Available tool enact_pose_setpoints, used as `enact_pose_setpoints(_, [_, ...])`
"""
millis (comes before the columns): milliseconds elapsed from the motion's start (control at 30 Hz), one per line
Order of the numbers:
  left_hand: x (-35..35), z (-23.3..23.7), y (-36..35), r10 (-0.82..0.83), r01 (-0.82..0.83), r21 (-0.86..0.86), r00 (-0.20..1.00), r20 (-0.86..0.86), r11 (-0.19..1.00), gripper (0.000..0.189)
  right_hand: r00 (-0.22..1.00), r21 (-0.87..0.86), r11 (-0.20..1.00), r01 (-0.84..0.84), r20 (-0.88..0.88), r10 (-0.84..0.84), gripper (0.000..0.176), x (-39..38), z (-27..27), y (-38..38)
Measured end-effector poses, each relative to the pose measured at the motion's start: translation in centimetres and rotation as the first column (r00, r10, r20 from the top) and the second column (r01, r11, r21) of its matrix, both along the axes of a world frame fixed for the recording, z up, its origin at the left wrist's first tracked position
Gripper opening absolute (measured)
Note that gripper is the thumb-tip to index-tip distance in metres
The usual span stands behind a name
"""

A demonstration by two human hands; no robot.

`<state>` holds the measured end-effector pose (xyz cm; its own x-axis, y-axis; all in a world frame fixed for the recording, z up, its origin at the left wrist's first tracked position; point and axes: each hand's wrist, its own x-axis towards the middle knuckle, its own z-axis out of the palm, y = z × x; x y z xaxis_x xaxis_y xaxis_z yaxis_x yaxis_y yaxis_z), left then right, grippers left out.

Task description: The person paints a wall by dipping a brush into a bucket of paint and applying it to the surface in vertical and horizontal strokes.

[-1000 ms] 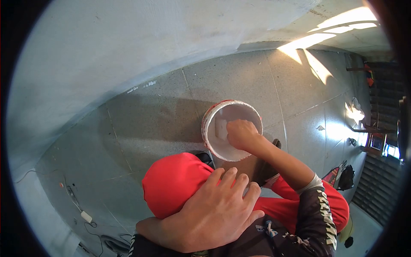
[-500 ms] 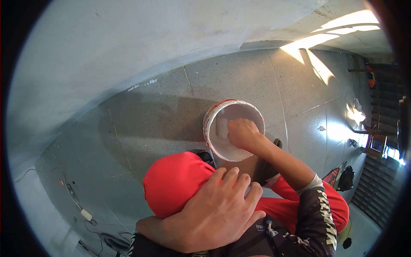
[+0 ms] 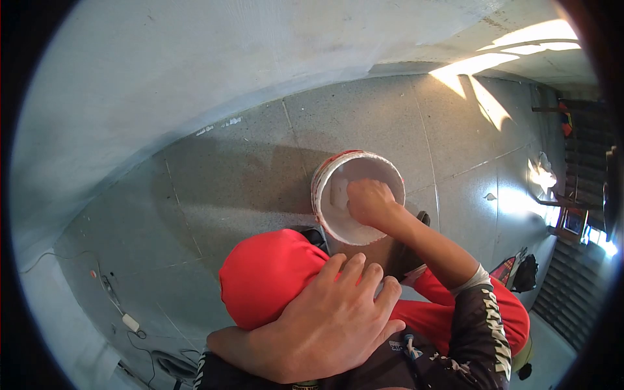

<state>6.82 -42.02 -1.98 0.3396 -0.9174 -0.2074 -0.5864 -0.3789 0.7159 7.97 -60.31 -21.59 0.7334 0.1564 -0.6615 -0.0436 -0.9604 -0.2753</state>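
Observation:
A white-coated bucket [image 3: 323, 214] with red on its outer side stands on the floor in front of me. My right hand [image 3: 372, 200] reaches down into it, fingers curled into a fist. Beside that fist, inside the bucket, shows a pale, block-like piece [image 3: 339, 194] whose kind I cannot tell; the fingers hide whatever they grip. Lower in the view, my left hand [image 3: 335, 315] lies open across my body by my red-clad left knee [image 3: 270, 276], fingers loosely apart and holding nothing.
A pale wall [image 3: 214, 65] curves along the far side of the tiled floor [image 3: 364, 117]. At the lower left lies a power strip [image 3: 130, 322] with cords. A dark bag [image 3: 525, 273] and a wooden piece of furniture [image 3: 572, 218] stand at the right.
The view has shifted very slightly. Both hands and the bucket keep nearly the same positions.

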Motion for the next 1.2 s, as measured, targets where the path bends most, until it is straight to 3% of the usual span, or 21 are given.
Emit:
enact_pose_setpoints(167, [0.0, -0.2, 0.1, 0.003, -0.003, -0.005, 1.000, 0.014, 1.000, 0.050, 0.998, -0.025, 0.998, -0.065, -0.013, 0.065, 0.015, 0.1, 1.6, -0.1])
enact_pose_setpoints(500, [0.4, -0.2, -0.1, -0.008, 0.009, 0.008, 0.999, -0.053, 1.000, 0.050, 0.999, 0.022, 0.999, -0.032, 0.038, 0.031, 0.019, -0.1, 8.8, -4.2])
enact_pose_setpoints(733, [0.2, -0.4, 0.0, -0.019, 0.019, -0.013, 0.999, -0.039, 1.000, 0.050, 0.987, 0.165, 0.973, -0.162, 0.028, 0.159, 0.021, 0.7, 14.1, -7.1])
enact_pose_setpoints(1067, [0.3, -0.4, 0.5, -0.057, 0.055, -0.033, 0.995, -0.078, 0.998, 0.050, 0.959, 0.066, 0.974, -0.219, 0.196, 0.202, 0.026, -0.7, 14.4, -8.3])
enact_pose_setpoints(1200, [0.4, -0.5, 1.5, -0.035, 0.033, -0.050, 0.998, -0.042, 0.998, 0.050, 0.964, 0.089, 0.969, -0.232, 0.154, 0.216, 0.024, -0.8, 14.5, -9.1])
